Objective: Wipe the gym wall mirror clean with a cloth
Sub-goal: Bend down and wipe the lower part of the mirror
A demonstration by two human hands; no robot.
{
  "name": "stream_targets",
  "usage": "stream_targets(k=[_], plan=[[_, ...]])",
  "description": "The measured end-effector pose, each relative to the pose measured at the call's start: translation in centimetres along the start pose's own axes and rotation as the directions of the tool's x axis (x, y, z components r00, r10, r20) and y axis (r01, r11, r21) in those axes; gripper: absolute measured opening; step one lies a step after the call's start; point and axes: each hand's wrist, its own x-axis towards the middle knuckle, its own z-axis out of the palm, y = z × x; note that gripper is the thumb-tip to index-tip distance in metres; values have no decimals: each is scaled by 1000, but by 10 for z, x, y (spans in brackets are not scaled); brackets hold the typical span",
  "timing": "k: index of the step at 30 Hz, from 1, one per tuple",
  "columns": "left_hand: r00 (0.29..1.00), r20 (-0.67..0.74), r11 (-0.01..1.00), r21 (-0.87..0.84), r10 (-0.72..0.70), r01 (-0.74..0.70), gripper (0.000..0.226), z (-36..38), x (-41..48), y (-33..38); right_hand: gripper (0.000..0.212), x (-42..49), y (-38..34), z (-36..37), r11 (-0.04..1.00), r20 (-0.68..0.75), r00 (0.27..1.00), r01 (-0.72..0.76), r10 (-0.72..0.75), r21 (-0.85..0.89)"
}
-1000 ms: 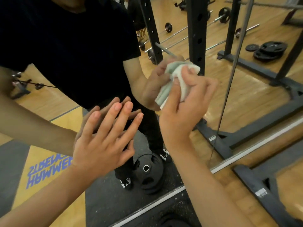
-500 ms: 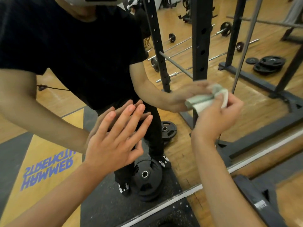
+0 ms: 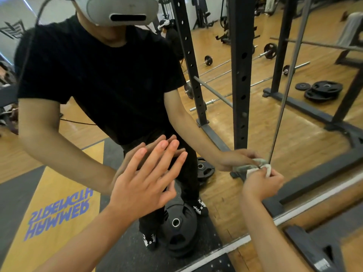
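Head view, nearest first. Two bare forearms enter from the lower edge. The left hand [image 3: 141, 185] lies with fingers straight and spread, palm flat on the mirror [image 3: 314, 138], its fingertips meeting those of its reflection; it holds nothing. The right hand [image 3: 261, 183], to the right and at about the same height, has its fingers curled round a crumpled pale cloth [image 3: 259, 169], gripping it and pressing it against the glass low down, near the pale strip [image 3: 225, 250] that runs along the mirror's bottom edge. The cloth is touching the glass, and its reflection shows a greenish tint just above it. A thin grey line [image 3: 284, 95] rises from just above the cloth; whether it is a seam or a rod cannot be told. Everything beyond is reflection. The person [image 3: 102, 79] appears in a black T-shirt and dark trousers with a white headset [image 3: 117, 10]. A black plate [image 3: 180, 228] lies at the reflected feet on dark matting. To the left, reversed blue lettering [image 3: 59, 218] stands on a yellow panel of the floor. Behind, a black rack [image 3: 238, 75] with punched uprights stands on wooden floor [image 3: 255, 118]. Farther off lie barbells [image 3: 269, 52] and a stack [image 3: 322, 91] of black plates at the right.
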Motion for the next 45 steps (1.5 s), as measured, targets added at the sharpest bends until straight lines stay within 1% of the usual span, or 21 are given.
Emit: stream_targets(k=[1,2,4,5,6,8,10,11,14,20,23,25,26,28,29,32,36,38,40,42,45], plan=[[1000,2,1000,-10,-1,1,76,0,1,-1,14,-1,-7,3,999,-4,999,-39,40,19],[1000,9,999,-33,-2,2,76,0,1,-1,11,-3,-17,6,999,1,1000,-16,16,52],[999,32,996,-93,-10,13,77,1,4,-1,7,-20,-47,6,978,31,986,156,-162,138],[1000,25,996,-85,-9,11,77,3,4,-2,7,-32,-63,4,947,53,960,259,-273,189],[1000,14,999,-38,-4,5,76,4,3,-3,8,-44,-75,2,900,67,916,372,-395,229],[1000,4,1000,22,1,-1,74,7,0,-3,11,-55,-84,-2,771,80,782,583,-618,259],[1000,1,1000,19,3,-3,74,6,0,-3,17,-43,-62,-3,667,113,660,714,-743,213],[1000,8,1000,-10,6,-5,74,5,2,-2,21,-35,-44,-5,642,148,624,747,-767,175],[989,144,974,-220,-17,48,80,-5,6,1,30,-21,3,-20,673,264,633,733,-728,100],[983,178,972,-218,-52,91,77,-9,11,2,32,-15,10,-28,690,344,627,718,-699,95],[982,179,962,-251,-59,103,83,-7,8,3,29,-17,7,-31,691,339,632,718,-697,82],[985,170,977,-202,-31,65,87,-4,4,3,24,-16,2,-30,688,332,631,721,-701,83],[990,141,992,-121,-7,25,86,-2,4,1,22,-14,-1,-29,677,324,623,732,-712,77],[998,63,998,60,28,-31,81,0,2,-1,21,-8,0,-29,623,315,582,781,-750,40],[999,35,996,86,32,-35,81,0,1,-1,21,-6,2,-30,589,319,552,808,-771,25],[999,19,995,88,37,-39,82,0,1,-1,22,-2,4,-31,510,327,482,860,-813,-2],[998,60,998,64,18,-21,81,-2,-1,-5,25,-3,3,-34,479,341,457,878,-821,-25],[997,65,999,-35,-33,35,78,-7,2,3,27,-7,0,-36,491,362,468,870,-806,-31],[990,77,971,-204,-114,128,75,-12,9,23,27,-8,-2,-39,508,363,489,860,-793,-48],[982,107,943,-281,-156,180,80,-13,14,43,26,-8,-4,-39,503,374,474,864,-797,-23],[994,69,942,-319,-82,100,82,-6,9,64,24,1,-2,-37,485,374,449,874,-811,2]])
